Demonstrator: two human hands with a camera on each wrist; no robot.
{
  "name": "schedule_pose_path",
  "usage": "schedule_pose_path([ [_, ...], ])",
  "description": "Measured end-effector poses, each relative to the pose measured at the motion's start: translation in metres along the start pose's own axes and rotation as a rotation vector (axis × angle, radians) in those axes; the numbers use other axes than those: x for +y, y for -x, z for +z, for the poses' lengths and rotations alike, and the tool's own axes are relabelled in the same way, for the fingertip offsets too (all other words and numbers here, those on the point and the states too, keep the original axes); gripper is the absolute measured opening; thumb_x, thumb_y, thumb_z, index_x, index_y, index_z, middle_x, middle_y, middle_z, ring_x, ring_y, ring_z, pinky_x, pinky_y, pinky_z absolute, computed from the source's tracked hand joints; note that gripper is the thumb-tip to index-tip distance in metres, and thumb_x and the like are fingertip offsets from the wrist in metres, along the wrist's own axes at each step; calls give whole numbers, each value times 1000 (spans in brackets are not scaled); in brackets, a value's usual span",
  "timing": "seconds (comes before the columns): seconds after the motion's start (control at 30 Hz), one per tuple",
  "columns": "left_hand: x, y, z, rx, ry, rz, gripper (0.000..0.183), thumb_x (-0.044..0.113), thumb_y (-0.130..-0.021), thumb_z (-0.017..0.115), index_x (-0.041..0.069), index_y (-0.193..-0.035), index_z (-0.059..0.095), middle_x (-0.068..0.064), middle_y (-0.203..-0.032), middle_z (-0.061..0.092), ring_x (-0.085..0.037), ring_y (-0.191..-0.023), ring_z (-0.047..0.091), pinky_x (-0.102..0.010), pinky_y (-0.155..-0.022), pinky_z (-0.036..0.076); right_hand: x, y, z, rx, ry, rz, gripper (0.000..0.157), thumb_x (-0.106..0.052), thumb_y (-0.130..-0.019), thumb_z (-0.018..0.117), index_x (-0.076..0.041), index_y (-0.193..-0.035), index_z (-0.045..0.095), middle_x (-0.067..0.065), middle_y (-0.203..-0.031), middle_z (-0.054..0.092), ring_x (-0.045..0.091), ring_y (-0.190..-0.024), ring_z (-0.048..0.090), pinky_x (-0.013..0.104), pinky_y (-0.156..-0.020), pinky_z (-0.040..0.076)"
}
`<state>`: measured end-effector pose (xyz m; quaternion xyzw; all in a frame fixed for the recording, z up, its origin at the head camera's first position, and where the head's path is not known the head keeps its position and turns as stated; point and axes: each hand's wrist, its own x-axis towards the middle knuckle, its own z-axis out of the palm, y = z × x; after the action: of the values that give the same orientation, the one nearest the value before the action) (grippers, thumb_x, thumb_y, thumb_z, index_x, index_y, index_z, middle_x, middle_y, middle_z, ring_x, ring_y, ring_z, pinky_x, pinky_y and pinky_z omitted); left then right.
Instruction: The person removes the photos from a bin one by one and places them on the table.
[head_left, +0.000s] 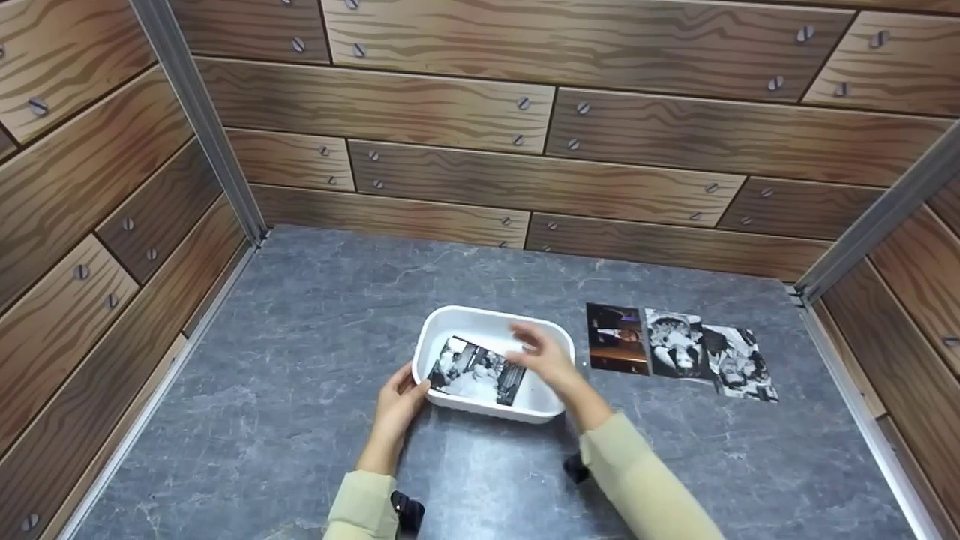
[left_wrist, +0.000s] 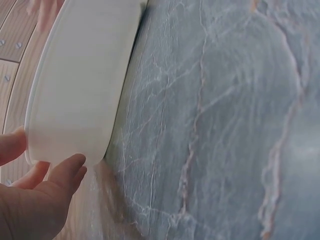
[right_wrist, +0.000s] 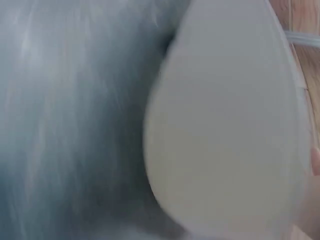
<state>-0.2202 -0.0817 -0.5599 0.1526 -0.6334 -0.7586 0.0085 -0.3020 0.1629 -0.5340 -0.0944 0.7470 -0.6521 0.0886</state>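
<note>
A white plastic basin (head_left: 491, 411) with rounded corners stands on the table, and a black-and-white photo (head_left: 474, 373) lies inside it. My left hand (head_left: 399, 405) grips the basin's near left corner. In the left wrist view, its thumb is at the rim and its fingers (left_wrist: 67, 170) lie against the outer wall. Over the right part of the basin hovers my right hand (head_left: 546, 360), fingers loosely bent with nothing between them. The right wrist view is blurred and mostly filled by the basin's outer wall (right_wrist: 230, 130).
Right of the basin lie three photos in a row: a colour one (head_left: 616, 337), a black-and-white one (head_left: 676, 343) and another black-and-white one (head_left: 741, 364). Wood-patterned panels (head_left: 450, 105) with metal corner posts enclose the grey marbled table (head_left: 300, 315).
</note>
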Motion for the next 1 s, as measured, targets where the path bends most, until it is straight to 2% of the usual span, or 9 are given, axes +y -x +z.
schedule_pose_path([
  [0.07, 1, 0, 1, 3, 10, 8, 56, -3, -91, 56, -15, -141, 34, -36, -146, 34, -45, -138, 33, -44, -112, 39, 7, -3, 15, -48, 78, 53, 60, -3, -82, 71, 5, -136, 48, 27, -141, 47, 45, -131, 43, 51, -111, 37],
  [0.1, -1, -1, 0, 1, 23, 31, 55, -1, -90, 59, -13, -140, 39, -34, -143, 41, -40, -135, 41, -40, -110, 42, 10, -4, 20, -46, 116, 87, 60, -5, -81, 73, 3, -136, 49, 25, -140, 49, 44, -131, 43, 51, -111, 38],
  [0.17, -1, 0, -1, -1, 30, 44, 54, 0, -89, 60, -12, -139, 41, -33, -142, 43, -39, -134, 42, -40, -110, 42, 16, -7, 25, -36, 184, 126, 60, -6, -80, 74, 4, -135, 51, 25, -139, 51, 44, -130, 45, 51, -109, 39],
  [0.3, -3, -1, -2, 3, 29, 44, 54, -1, -89, 59, -13, -138, 41, -34, -141, 44, -40, -133, 43, -39, -109, 43, 23, -9, 30, -11, 372, 138, 57, -6, -78, 75, 7, -130, 54, 26, -130, 57, 41, -125, 50, 49, -110, 39],
  [0.33, -2, 0, -1, 7, 17, 23, 56, -3, -89, 57, -16, -139, 36, -37, -144, 37, -46, -136, 36, -44, -111, 39, 23, -9, 31, -20, 422, 132, 57, -6, -78, 76, 8, -128, 55, 26, -129, 57, 41, -124, 50, 48, -110, 38],
  [0.4, -2, 0, -1, 10, 7, 16, 56, -4, -89, 55, -17, -140, 34, -38, -145, 34, -48, -137, 34, -43, -111, 40, 24, -9, 32, -43, 531, 115, 56, -7, -76, 76, 9, -126, 57, 26, -126, 58, 41, -121, 50, 49, -110, 38],
  [0.57, -3, -1, 0, -4, -1, 13, 57, -5, -90, 54, -19, -140, 32, -38, -145, 32, -48, -137, 32, -41, -109, 42, 24, -6, 32, -48, 714, 138, 54, -14, -76, 78, 1, -125, 62, 19, -121, 55, 37, -115, 47, 51, -102, 40],
  [0.73, -5, -3, 1, -6, 0, 29, 56, -5, -89, 54, -19, -139, 33, -39, -143, 35, -48, -136, 35, -39, -108, 44, 24, -6, 31, -18, 739, 144, 50, -17, -75, 77, -5, -123, 65, 16, -118, 56, 34, -111, 47, 51, -97, 42],
  [1.0, -1, -2, 2, -3, 6, -1, 56, -5, -91, 54, -17, -141, 32, -38, -145, 33, -47, -137, 34, -41, -109, 42, 23, -8, 27, 32, 603, 62, 37, -4, -75, 73, 0, -112, 69, 20, -110, 63, 37, -109, 56, 47, -101, 44],
])
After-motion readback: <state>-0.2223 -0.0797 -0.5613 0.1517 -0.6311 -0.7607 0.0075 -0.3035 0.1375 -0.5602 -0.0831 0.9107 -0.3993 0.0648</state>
